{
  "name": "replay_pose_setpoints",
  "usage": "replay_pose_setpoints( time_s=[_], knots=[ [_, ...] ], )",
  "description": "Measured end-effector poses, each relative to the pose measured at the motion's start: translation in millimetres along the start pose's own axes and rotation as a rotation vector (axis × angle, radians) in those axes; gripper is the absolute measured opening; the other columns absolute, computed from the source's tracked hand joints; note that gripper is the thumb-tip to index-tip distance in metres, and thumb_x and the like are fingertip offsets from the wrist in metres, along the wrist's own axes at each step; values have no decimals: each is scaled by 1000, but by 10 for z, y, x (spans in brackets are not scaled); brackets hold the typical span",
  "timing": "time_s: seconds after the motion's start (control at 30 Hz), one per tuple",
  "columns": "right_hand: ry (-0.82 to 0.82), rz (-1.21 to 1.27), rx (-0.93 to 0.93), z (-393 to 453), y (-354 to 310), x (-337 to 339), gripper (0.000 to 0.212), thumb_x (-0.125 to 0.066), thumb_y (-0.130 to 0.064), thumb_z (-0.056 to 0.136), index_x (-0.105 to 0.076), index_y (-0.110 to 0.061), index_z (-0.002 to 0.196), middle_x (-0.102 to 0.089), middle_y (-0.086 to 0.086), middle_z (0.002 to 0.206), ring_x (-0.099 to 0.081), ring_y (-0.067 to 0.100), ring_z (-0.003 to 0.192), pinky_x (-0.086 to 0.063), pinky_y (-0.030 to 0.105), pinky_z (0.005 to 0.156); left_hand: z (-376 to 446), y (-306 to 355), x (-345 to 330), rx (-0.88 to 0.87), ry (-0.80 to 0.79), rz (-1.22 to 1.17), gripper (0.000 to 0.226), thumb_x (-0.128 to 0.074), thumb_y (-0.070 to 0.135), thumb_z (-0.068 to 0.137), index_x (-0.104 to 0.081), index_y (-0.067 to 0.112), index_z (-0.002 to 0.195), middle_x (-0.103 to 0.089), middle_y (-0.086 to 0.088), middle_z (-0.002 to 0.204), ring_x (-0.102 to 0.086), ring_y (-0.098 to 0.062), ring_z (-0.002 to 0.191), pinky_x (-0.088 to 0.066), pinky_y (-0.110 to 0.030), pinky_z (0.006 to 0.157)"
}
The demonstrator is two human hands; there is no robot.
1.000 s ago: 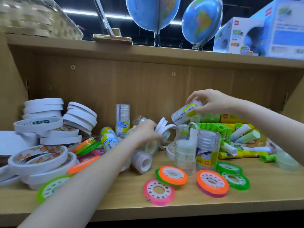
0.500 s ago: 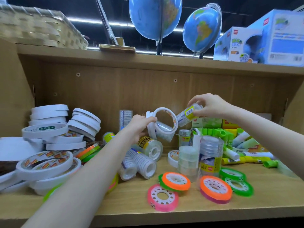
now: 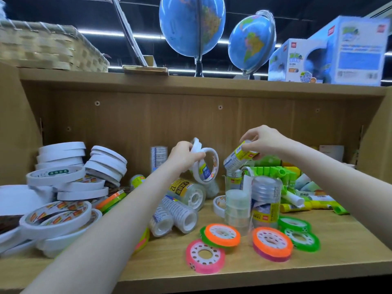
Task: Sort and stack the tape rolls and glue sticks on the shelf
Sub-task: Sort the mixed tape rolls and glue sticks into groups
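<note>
While the left hand (image 3: 184,156) curls its fingers (image 3: 198,155) round a few white tape rings (image 3: 206,164), pinching their rims so that they hang on edge above the clutter, the right hand (image 3: 262,139) grips the top end of a sleeved pack of clear tape rolls (image 3: 239,156), its fingers closed on the cap so that the pack tilts down to the left. Both loads are lifted clear of the shelf (image 3: 331,251), apparently so that like can be set with like. The pack hangs just above the upright clear tape stacks (image 3: 266,198), which probably marks where it belongs; the white rings would match the leaning white tape piles (image 3: 63,166) at the far left.

Below the hands, more sleeved clear rolls (image 3: 176,215) lie on their sides, one with a yellow label showing "12". Flat neon rolls, orange (image 3: 272,244), pink (image 3: 204,256) and green (image 3: 301,238), lie loose at the front edge. Green-capped glue sticks (image 3: 275,172) are heaped at the right, some lying across each other.

One white roll's (image 3: 55,174) green label carries characters too blurred to read. The held pack has a yellow and blue label with a red logo, unreadable. On the upper shelf, beside two globes (image 3: 192,28), a boxed globe (image 3: 297,62) shows small lettering that seems to read "GLOBE".
</note>
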State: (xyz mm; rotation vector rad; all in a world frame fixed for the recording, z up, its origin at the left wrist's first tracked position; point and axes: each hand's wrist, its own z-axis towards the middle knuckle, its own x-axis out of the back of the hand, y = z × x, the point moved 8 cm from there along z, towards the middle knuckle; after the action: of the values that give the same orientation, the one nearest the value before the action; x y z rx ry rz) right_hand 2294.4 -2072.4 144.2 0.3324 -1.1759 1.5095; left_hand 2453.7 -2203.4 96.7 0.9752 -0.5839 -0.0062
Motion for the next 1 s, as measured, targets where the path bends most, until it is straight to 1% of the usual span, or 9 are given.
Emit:
replay_pose_setpoints(
  time_s=[0.1, 0.23, 0.37, 0.5, 0.6, 0.7, 0.8, 0.87, 1.0],
  knots=[
    [-8, 22, 15, -16, 11, 11, 16, -60, -20, 83, -67, -22, 97, -63, 6, 98, -69, 25, 78, -59, 34, 72, -13, 154, 97, -115, 36, 140, 18, -66, 19, 83, -54, 5, 82, -47, -4, 70, -44, -17, 66, -34, -27, 58],
    [-48, 47, 74, -33, -68, -99, 20, -60, -15, 83, -67, -20, 101, -65, 6, 94, -67, 22, 82, -58, 30, 72, -97, 164, 108, -155, 52, 301, 22, -64, 21, 84, -50, 7, 76, -46, -1, 65, -43, -19, 65, -29, -27, 51],
    [-72, -53, 113, 43, -175, -218, 24, -64, -16, 80, -66, -20, 104, -67, 4, 93, -67, 22, 81, -57, 32, 75, -231, 223, 299, -239, 167, 402, 24, -61, 22, 85, -58, -1, 93, -58, -12, 83, -51, -25, 78, -32, -33, 59],
    [-141, -252, 127, 131, -321, -440, 32, -69, -20, 79, -64, -14, 109, -59, 1, 97, -60, 16, 73, -48, 19, 55, -388, 233, 522, -319, 267, 484, 26, -58, 28, 87, -56, 4, 96, -59, -9, 88, -49, -24, 86, -33, -32, 64],
    [-206, -249, 105, 165, -390, -676, 33, -72, -20, 76, -62, -12, 106, -60, 7, 104, -66, 21, 69, -48, 20, 44, -508, 186, 572, -378, 264, 587, 25, -57, 26, 87, -54, 2, 89, -57, -12, 82, -47, -27, 85, -31, -32, 62],
    [-400, -136, 109, 106, -504, -996, 37, -69, -20, 82, -58, -12, 117, -59, 1, 99, -70, 21, 81, -57, 25, 68, -589, 94, 629, -392, 243, 620, 24, -58, 26, 86, -51, 3, 85, -56, -14, 81, -47, -28, 84, -35, -35, 62],
    [-518, -49, 105, 16, -583, -1085, 41, -59, -14, 90, -49, -8, 129, -53, 3, 115, -65, 18, 89, -54, 24, 79, -655, -6, 636, -390, 179, 651, 23, -58, 25, 85, -45, 9, 76, -51, -10, 76, -44, -28, 84, -38, -37, 64],
    [-550, -178, 108, -47, -555, -1026, 40, -57, -16, 90, -48, -11, 129, -54, 2, 117, -62, 17, 90, -53, 23, 75, -715, -49, 614, -379, 133, 662, 27, -59, 25, 85, -38, 14, 71, -43, -5, 71, -43, -28, 83, -32, -35, 62],
    [-462, -584, 224, -260, -594, -905, 29, -62, -25, 86, -62, -15, 113, -66, 2, 105, -62, 20, 94, -51, 30, 78, -811, -18, 521, -422, 66, 651, 18, -57, 23, 86, -50, 6, 85, -49, -6, 79, -43, -26, 90, -39, -37, 71]
  ],
)
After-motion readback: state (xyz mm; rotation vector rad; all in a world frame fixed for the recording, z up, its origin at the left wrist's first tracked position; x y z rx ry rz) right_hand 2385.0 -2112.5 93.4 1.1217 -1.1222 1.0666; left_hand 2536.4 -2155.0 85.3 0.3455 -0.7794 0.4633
